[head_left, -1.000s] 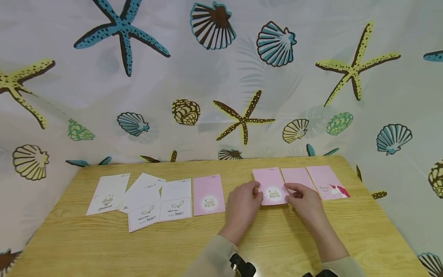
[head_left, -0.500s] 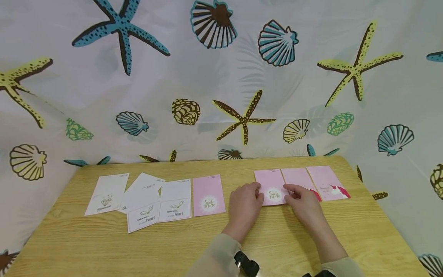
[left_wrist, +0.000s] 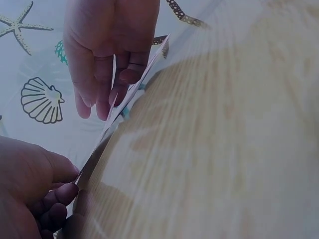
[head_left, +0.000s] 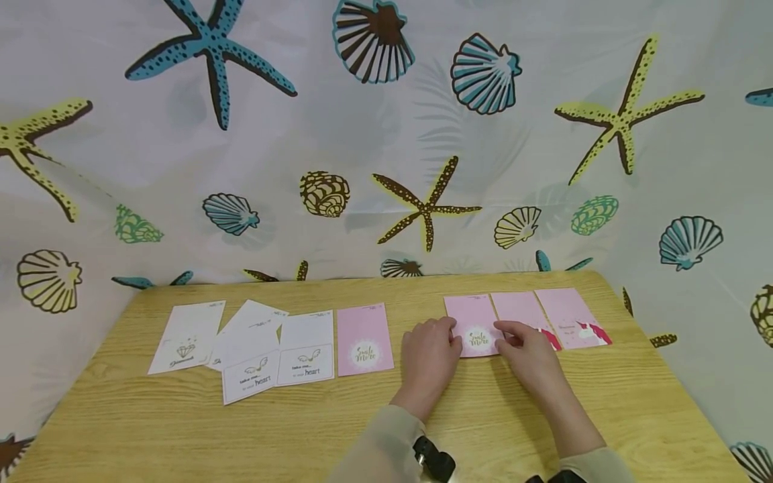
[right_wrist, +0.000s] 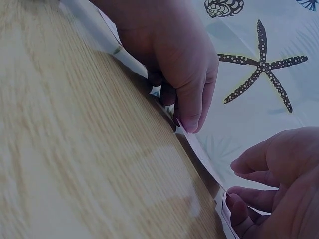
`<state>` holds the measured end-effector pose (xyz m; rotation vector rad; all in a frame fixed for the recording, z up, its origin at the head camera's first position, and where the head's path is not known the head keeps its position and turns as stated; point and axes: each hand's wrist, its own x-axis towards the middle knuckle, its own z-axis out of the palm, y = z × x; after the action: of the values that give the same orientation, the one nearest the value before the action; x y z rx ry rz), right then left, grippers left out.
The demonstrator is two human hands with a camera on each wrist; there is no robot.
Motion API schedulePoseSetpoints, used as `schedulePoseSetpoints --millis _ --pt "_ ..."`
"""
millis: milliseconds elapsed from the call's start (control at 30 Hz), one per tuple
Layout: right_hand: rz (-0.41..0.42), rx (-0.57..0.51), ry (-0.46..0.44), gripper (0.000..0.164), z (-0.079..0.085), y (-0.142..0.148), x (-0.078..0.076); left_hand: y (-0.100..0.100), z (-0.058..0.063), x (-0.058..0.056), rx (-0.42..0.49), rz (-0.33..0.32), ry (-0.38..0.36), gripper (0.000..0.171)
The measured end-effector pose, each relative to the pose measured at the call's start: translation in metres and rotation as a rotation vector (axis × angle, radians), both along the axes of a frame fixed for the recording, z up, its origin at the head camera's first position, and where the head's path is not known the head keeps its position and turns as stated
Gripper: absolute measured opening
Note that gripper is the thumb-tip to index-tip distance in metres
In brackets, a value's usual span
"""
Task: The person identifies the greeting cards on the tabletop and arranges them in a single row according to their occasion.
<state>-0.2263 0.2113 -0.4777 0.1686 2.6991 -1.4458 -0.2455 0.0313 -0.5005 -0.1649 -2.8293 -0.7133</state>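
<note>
L hand: curled, pinched pink card
R hand: curled, pinched likewise (opp. side!)
Table: far edge lay nr.

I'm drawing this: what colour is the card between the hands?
The card is pink, with gold writing on white; best seen in the head view.

Cards on table, cloth behind

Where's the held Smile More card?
Head view: the Smile More card is right of centre, between left hand and right hand, left of another pink card.
</note>
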Motion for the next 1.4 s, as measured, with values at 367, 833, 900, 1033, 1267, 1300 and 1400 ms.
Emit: schedulePoseSetpoints --millis 367,833,900,1033,1267,1300,1400 --pt "-0.002 0.000 0.004 0.041 -0.0007 0.0006 -0.0005 0.0011 -0.0009 -0.0029 -0.015 0.008 0.009 0.023" --pt "0.039 -0.023 0.045 0.037 0.0005 -0.0041 0.0004 0.0020 -0.0019 -0.0021 -0.101 0.016 0.039 0.022" --pt "0.043 -0.026 0.040 0.037 0.0006 -0.0043 0.0006 0.0019 -0.0020 -0.0021 -0.106 0.014 0.038 0.023" --pt "0.047 -0.025 0.026 0.037 0.0006 -0.0044 0.0006 0.0020 -0.0018 -0.0020 -0.111 0.010 0.030 0.024" --pt "0.055 -0.024 0.024 0.037 0.0002 -0.0041 0.0006 0.0025 -0.0026 -0.0012 -0.110 0.009 0.021 0.025" --pt "0.056 -0.022 0.026 0.037 0.0000 -0.0040 0.0008 0.0024 -0.0029 -0.0010 -0.108 0.008 0.021 0.025" --pt "0.056 -0.021 0.028 0.037 -0.0008 -0.0035 0.0011 0.0023 -0.0049 -0.0009 -0.096 0.006 0.027 0.024"
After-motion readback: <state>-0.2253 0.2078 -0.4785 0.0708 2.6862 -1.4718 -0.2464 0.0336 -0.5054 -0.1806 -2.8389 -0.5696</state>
